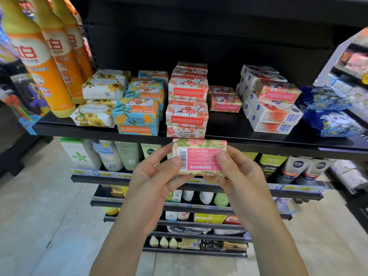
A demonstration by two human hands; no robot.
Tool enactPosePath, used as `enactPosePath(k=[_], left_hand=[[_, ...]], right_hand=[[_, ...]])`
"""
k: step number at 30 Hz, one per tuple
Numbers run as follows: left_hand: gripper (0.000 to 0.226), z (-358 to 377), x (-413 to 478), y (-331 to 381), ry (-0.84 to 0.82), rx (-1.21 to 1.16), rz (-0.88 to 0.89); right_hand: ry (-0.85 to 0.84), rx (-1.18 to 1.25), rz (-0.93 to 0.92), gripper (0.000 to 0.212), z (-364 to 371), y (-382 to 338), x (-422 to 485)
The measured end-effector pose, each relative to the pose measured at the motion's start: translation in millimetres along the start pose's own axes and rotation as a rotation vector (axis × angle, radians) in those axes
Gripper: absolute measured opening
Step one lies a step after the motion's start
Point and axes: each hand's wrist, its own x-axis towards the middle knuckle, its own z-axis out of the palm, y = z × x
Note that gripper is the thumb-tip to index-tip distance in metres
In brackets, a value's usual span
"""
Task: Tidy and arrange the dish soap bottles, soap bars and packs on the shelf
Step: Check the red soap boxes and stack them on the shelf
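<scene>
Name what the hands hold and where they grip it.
Both hands, left hand and right hand, hold one pink floral soap bar by its two short ends.

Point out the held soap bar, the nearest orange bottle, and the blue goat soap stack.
Soap bar (201,159): head view, pink label.
Orange bottle (59,100): head view, lower body.
Blue stack (137,111): head view, front top box's face.

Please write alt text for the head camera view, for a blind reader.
The left hand and right hand together hold a pink floral wrapped soap bar, barcode label facing the camera, before a black metal shelf. On it stand stacks of pink soap boxes and blue-and-yellow soap boxes, with orange dish soap bottles at left.
</scene>
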Motion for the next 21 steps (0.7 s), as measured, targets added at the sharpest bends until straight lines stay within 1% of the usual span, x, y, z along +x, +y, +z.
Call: enactPosePath(k=[6, 10, 12, 14, 17, 19, 21], left_hand=[[0.055, -3, 0, -3, 0.008, 0.002, -0.013], [0.052, -2, -1, -3, 0.01, -0.007, -0.027], [0.047, -1, -2, -2, 0.025, -0.013, -0.031], [0.047, 0, -2, -2, 0.038, -0.009, -0.028], [0.044, 0, -1, 0, 0.034, 0.028, -0.033], [0.054, 0, -1, 0, 0.022, 0.055, -0.041], [0.063, 0, -1, 0, 0.045, 0.044, -0.058]], right_hand=[[0.036, -0.033, 0.009, 0.062, -1, 4, 1], [0.031, -0.032, 0.01, 0.06, -2, 7, 2], [0.018, -0.032, -0.008, 0.055, -4, 7, 1], [-0.002, -0.007, -0.041, 0.051, -5, 8, 0], [-0.034, -0.004, -0.105, 0.051, -7, 10, 0], [-0.066, -0.039, -0.155, 0.052, -11, 10, 1], [-0.091, -0.065, -0.189, 0.052, -15, 11, 1]])
